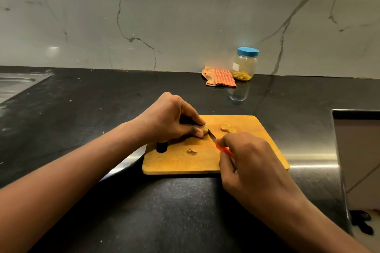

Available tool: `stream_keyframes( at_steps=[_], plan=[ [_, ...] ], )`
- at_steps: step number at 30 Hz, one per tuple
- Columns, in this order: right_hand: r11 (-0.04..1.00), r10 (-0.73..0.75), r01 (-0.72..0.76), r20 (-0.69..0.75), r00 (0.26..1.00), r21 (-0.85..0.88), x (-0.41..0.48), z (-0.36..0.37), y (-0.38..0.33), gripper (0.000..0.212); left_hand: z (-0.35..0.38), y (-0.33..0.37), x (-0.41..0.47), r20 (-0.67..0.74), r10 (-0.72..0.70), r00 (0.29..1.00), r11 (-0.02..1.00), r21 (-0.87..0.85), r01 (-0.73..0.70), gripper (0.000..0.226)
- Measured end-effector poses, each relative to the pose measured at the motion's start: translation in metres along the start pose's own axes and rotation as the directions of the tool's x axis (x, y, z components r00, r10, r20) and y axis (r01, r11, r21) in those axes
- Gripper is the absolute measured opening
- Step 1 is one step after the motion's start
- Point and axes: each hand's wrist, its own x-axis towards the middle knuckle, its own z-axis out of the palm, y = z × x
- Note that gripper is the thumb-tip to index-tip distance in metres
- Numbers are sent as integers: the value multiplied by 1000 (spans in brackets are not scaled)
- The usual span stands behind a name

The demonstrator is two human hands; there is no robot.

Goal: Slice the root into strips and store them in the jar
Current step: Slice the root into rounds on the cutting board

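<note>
Root (204,129): small knobbly stub, pale brown, lying on the wooden cutting board (174,162) near its far left part. Left hand (172,119) curls over it, fingers (198,134) pinching the stub from both sides and pressing it down. Right hand (244,154) wraps the orange handle of the knife (212,136); the blade tip meets the root's exposed end.

Cut rounds (228,127) sit in a little heap just beyond the blade, with another pair (191,150) nearer the front edge.

Handling, my guess: light, firm and fibrous, and probably damp and slick on its cut faces. The stub is short, so the hold leaves little room beside the blade. Best gripped at the uncut end, fingertips tucked back. Rounds look thin and light, easier gathered in a pinch than lifted one by one.

Jar (244,65) stands well apart at the back of the bench (102,98), blue lid on, with yellow pieces in the bottom, beside a checked cloth (220,77).
</note>
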Motion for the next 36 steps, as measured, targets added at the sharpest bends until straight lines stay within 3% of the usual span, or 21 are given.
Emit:
stream_keyframes(
  at_steps=[6,9,16,27,36],
  plan=[
    [999,-35,35,-6,999,-34,-27,-23,6,12,-1,-3,0,19,0,1000,1000,-16,1,27],
    [999,-36,36,-62,997,9,-24,-38,12,16,0,-7,-3,-3,21,1000,999,-44,-21,29],
    [993,26,-21,-40,999,118,-28,-31,28,21,2,-14,-6,-43,45,998,994,-93,-49,31],
    [979,-164,166,-31,986,118,-38,-20,16,27,4,-22,-7,-110,68,992,991,-111,-81,34],
    [971,-171,173,-27,985,168,-34,-13,14,28,3,-24,-7,-100,34,994,987,-153,-49,34]
  ],
)
